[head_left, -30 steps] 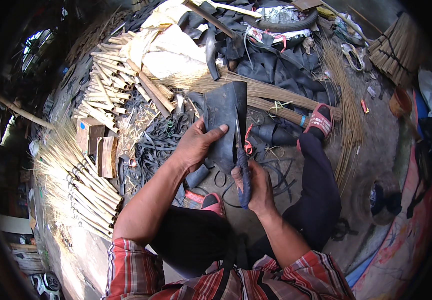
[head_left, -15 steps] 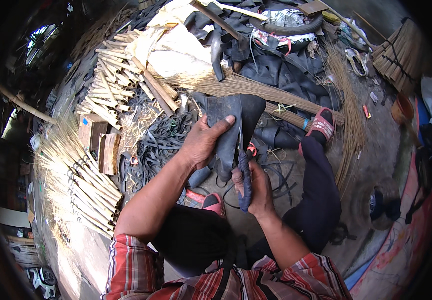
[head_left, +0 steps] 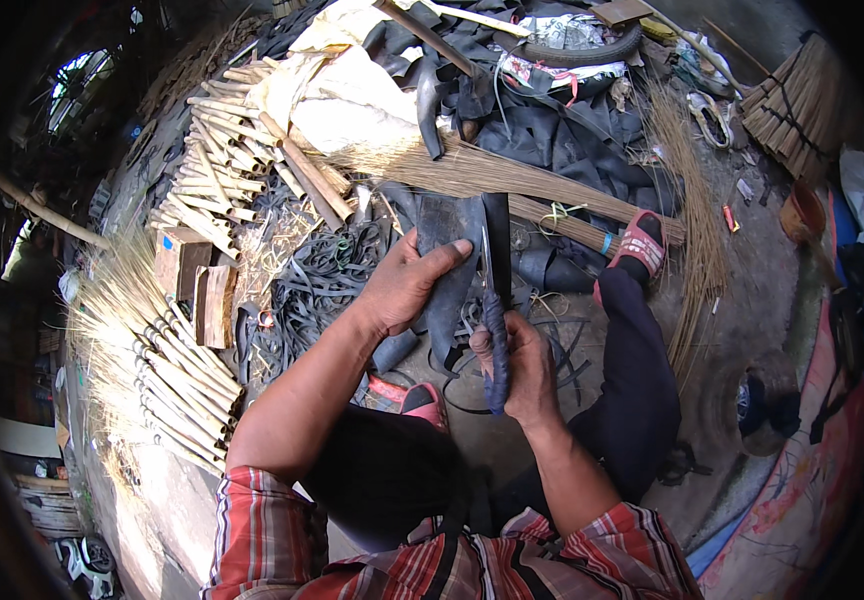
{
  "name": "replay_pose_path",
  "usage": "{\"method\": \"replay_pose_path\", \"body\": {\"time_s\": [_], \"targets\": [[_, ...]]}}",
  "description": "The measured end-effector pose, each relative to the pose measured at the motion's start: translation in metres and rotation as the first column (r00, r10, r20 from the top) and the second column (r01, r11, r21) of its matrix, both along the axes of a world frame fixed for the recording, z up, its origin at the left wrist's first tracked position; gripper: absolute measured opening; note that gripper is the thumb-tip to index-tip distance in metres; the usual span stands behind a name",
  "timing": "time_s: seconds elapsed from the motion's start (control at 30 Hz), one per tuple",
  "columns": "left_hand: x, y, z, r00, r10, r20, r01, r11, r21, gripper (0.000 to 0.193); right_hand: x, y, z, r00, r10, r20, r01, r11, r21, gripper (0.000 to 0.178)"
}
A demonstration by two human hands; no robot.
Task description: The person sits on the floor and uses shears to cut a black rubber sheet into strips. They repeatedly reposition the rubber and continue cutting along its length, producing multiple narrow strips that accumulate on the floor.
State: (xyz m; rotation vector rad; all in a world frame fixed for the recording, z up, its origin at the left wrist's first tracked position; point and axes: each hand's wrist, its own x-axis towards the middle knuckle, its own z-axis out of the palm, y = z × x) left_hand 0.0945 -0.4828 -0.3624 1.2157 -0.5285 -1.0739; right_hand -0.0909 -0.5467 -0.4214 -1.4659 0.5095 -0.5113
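Note:
My left hand (head_left: pixel 399 287) grips a piece of black rubber sheet (head_left: pixel 446 222), its thumb lying flat on top and the other fingers hidden beneath. In my right hand (head_left: pixel 532 372) is a pair of scissors (head_left: pixel 494 345) with handles wrapped in dark blue cloth. The blade points away from me along the right side of the sheet. A narrow dark strip of the rubber (head_left: pixel 498 235) stands just right of the blade. Whether the blades are apart cannot be made out.
Thin black strips (head_left: pixel 322 275) lie heaped left of the sheet. Beyond them are piled bamboo tubes (head_left: pixel 217 185) and wooden blocks (head_left: pixel 214 305). Brooms (head_left: pixel 177 370) lie at the left, long bristle bundles (head_left: pixel 512 185) ahead. More black rubber (head_left: pixel 572 140) covers the far floor.
The scissors and my right hand have shifted slightly right and away from me. The rubber right of the blade, a broad curled flap before, now shows as a narrow upright strip.

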Motion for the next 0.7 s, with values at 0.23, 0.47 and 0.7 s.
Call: {"method": "replay_pose_path", "body": {"time_s": [0.23, 0.47, 0.7], "targets": [[0.002, 0.001, -0.008, 0.955, -0.193, 0.225, 0.167, 0.978, 0.128, 0.024, 0.008, -0.003, -0.014, 0.991, -0.067, 0.112, 0.065, 0.998, 0.022, 0.042], [0.006, 0.001, -0.006, 0.981, -0.15, 0.126, 0.144, 0.988, 0.052, 0.03, -0.003, -0.011, -0.001, 0.994, -0.067, 0.092, 0.042, 0.967, 0.253, 0.04], [0.009, 0.0, -0.009, 0.967, 0.101, 0.234, -0.118, 0.991, 0.058, 0.03, 0.002, -0.027, 0.003, 0.983, -0.158, 0.089, 0.099, 0.878, 0.468, 0.051]]}}
